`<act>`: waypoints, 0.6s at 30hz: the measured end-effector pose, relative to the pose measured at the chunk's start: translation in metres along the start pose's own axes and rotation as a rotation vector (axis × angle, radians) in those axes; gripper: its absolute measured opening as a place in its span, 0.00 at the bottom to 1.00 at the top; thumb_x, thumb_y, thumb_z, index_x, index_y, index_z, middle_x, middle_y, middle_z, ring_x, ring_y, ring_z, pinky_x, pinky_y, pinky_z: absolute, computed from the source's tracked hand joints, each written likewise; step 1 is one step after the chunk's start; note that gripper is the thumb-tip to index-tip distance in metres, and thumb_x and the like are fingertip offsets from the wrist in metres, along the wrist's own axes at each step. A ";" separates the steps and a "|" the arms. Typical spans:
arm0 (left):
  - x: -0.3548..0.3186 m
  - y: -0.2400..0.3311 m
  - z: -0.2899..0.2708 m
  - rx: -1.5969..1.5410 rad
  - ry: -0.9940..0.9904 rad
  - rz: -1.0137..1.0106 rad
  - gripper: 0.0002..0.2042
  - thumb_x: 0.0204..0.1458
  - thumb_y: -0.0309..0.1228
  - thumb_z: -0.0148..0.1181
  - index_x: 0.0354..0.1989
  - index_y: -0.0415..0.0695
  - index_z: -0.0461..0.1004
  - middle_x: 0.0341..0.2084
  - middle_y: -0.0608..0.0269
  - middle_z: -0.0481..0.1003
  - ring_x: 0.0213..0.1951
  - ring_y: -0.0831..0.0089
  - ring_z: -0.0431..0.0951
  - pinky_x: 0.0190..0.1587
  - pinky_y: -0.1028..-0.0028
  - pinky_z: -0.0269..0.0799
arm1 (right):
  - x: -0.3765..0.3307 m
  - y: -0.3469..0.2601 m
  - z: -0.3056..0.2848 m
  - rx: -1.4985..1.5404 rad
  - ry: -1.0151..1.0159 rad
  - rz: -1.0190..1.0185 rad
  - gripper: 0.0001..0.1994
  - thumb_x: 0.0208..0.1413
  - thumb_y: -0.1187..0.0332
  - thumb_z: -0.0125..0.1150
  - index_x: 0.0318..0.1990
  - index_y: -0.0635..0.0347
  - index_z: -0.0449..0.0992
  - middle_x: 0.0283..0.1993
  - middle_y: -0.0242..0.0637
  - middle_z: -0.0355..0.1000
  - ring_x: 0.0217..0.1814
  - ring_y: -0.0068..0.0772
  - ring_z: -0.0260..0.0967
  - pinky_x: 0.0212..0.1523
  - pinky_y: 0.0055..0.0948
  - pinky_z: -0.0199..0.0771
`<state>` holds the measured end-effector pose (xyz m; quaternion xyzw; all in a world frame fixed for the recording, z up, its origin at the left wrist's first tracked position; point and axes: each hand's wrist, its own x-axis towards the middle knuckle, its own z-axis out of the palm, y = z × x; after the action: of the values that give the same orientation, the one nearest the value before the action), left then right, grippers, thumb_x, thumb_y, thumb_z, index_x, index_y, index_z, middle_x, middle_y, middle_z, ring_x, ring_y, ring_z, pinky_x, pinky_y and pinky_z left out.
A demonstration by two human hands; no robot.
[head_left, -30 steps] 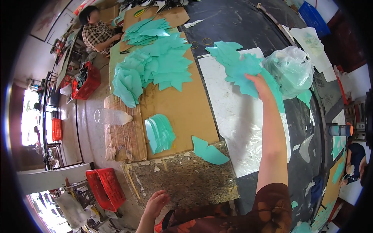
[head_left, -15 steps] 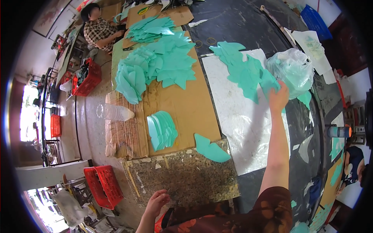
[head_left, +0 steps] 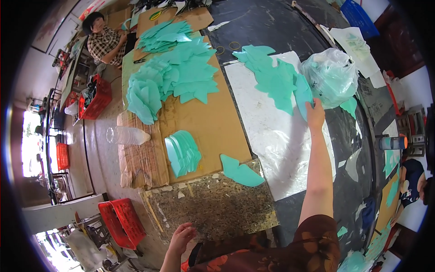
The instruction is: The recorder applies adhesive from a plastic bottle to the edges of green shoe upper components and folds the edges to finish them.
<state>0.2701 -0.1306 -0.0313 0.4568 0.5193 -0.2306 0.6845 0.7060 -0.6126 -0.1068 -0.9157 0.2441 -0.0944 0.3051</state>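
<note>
My right hand reaches out to the right side of the table. Its fingers are closed on the near end of a curved mint-green sheet piece. That piece lies against a fanned row of similar green cut pieces on a white sheet. Low in the picture, by the near table edge, my left hand is loosely curled with fingers somewhat apart; nothing shows in it. Between the hands, a pair of green pieces rests at the edge of a speckled board.
A clear plastic bag with green contents stands beside my right hand. On cardboard are a neat green stack and a large green pile. A clear bottle lies left. Another person sits far left; red baskets stand below.
My right hand has drawn slightly nearer, and the curved green piece at its fingers now stands apart from the row. The view has shifted a little; my left hand looks unchanged.
</note>
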 end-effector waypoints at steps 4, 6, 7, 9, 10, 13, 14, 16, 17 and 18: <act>0.001 0.002 0.001 0.018 -0.003 0.012 0.12 0.57 0.29 0.53 0.49 0.43 0.69 0.36 0.60 0.76 0.39 0.67 0.77 0.44 0.69 0.73 | -0.004 0.018 0.008 0.355 0.177 -0.067 0.14 0.57 0.62 0.55 0.45 0.61 0.72 0.40 0.44 0.75 0.42 0.40 0.72 0.42 0.34 0.68; 0.003 0.002 0.000 0.015 0.000 0.006 0.12 0.57 0.29 0.53 0.49 0.43 0.69 0.36 0.60 0.76 0.39 0.67 0.77 0.44 0.69 0.73 | -0.004 0.032 0.007 0.588 0.077 0.056 0.13 0.58 0.62 0.54 0.44 0.63 0.72 0.38 0.39 0.74 0.40 0.32 0.70 0.42 0.30 0.66; 0.005 0.002 0.000 0.011 0.004 0.002 0.12 0.57 0.28 0.53 0.49 0.44 0.69 0.36 0.60 0.76 0.39 0.67 0.77 0.43 0.69 0.73 | -0.004 0.040 0.006 0.822 -0.025 0.180 0.13 0.60 0.62 0.53 0.43 0.64 0.73 0.36 0.33 0.73 0.37 0.25 0.68 0.42 0.26 0.65; 0.004 -0.001 -0.004 0.011 0.014 0.004 0.12 0.57 0.28 0.53 0.49 0.44 0.69 0.36 0.60 0.76 0.39 0.67 0.77 0.43 0.69 0.73 | -0.022 0.020 0.000 0.905 -0.036 0.240 0.14 0.61 0.61 0.53 0.42 0.65 0.73 0.36 0.30 0.71 0.37 0.21 0.65 0.42 0.23 0.64; 0.004 -0.002 -0.005 0.013 0.021 0.009 0.12 0.57 0.28 0.53 0.49 0.44 0.69 0.36 0.61 0.76 0.39 0.67 0.77 0.43 0.69 0.73 | -0.028 0.012 -0.001 0.987 -0.042 0.298 0.14 0.62 0.61 0.52 0.42 0.65 0.73 0.36 0.27 0.70 0.37 0.18 0.63 0.42 0.21 0.63; 0.008 -0.001 -0.001 0.002 0.010 0.003 0.12 0.57 0.27 0.54 0.49 0.42 0.69 0.34 0.61 0.76 0.37 0.71 0.77 0.42 0.73 0.73 | -0.025 0.026 -0.007 1.047 -0.063 0.285 0.14 0.62 0.60 0.53 0.43 0.64 0.73 0.37 0.28 0.71 0.38 0.19 0.65 0.42 0.22 0.64; 0.009 -0.002 -0.002 0.001 0.012 0.007 0.12 0.57 0.27 0.54 0.49 0.42 0.69 0.34 0.61 0.76 0.37 0.71 0.77 0.42 0.73 0.73 | -0.027 0.019 -0.008 1.051 -0.065 0.284 0.14 0.62 0.60 0.53 0.43 0.64 0.73 0.37 0.28 0.71 0.38 0.19 0.65 0.42 0.22 0.64; 0.010 -0.004 -0.005 -0.003 0.011 0.006 0.12 0.57 0.27 0.54 0.49 0.42 0.69 0.35 0.61 0.76 0.36 0.71 0.77 0.42 0.73 0.73 | -0.035 0.007 -0.015 1.109 -0.016 0.357 0.15 0.62 0.60 0.53 0.44 0.64 0.74 0.37 0.28 0.71 0.38 0.18 0.65 0.41 0.22 0.65; 0.010 -0.003 -0.005 -0.003 0.012 0.010 0.12 0.57 0.27 0.54 0.49 0.42 0.69 0.35 0.61 0.76 0.36 0.71 0.77 0.42 0.73 0.73 | -0.038 0.005 -0.020 1.113 -0.017 0.355 0.15 0.62 0.60 0.53 0.44 0.64 0.74 0.37 0.28 0.71 0.38 0.18 0.65 0.41 0.22 0.65; 0.009 -0.003 -0.005 0.006 0.018 0.012 0.12 0.57 0.28 0.54 0.49 0.42 0.69 0.35 0.62 0.76 0.36 0.71 0.77 0.42 0.73 0.73 | -0.041 0.004 -0.025 1.162 -0.024 0.362 0.15 0.62 0.60 0.53 0.44 0.65 0.74 0.38 0.28 0.72 0.38 0.18 0.66 0.41 0.22 0.65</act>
<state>0.2685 -0.1266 -0.0414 0.4643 0.5219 -0.2238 0.6797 0.6605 -0.6077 -0.0901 -0.5443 0.3010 -0.1483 0.7688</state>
